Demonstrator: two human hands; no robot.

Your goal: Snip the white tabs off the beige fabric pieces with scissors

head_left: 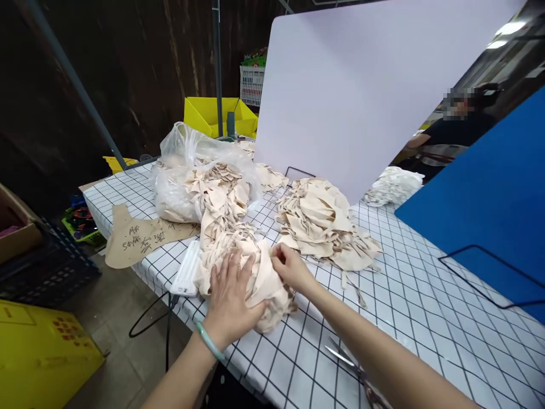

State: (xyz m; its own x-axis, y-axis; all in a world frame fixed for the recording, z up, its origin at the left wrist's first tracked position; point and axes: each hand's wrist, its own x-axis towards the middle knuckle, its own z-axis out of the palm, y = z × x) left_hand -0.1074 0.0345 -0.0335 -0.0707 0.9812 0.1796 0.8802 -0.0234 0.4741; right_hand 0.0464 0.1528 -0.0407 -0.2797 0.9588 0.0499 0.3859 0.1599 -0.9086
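Pressing flat, open left hand atop fabric bundle; right hand pinching its upper edge.

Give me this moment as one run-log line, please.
left hand: flat on cloth bundle | right hand: pinching bundle's edge | scissors: lying on checked table

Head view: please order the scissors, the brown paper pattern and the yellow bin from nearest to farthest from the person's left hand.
1. Brown paper pattern: on the table, left of the left hand, which presses a fabric pile.
2. Scissors: right, near the table edge; almost as near.
3. Yellow bin: far back, behind the plastic bag.
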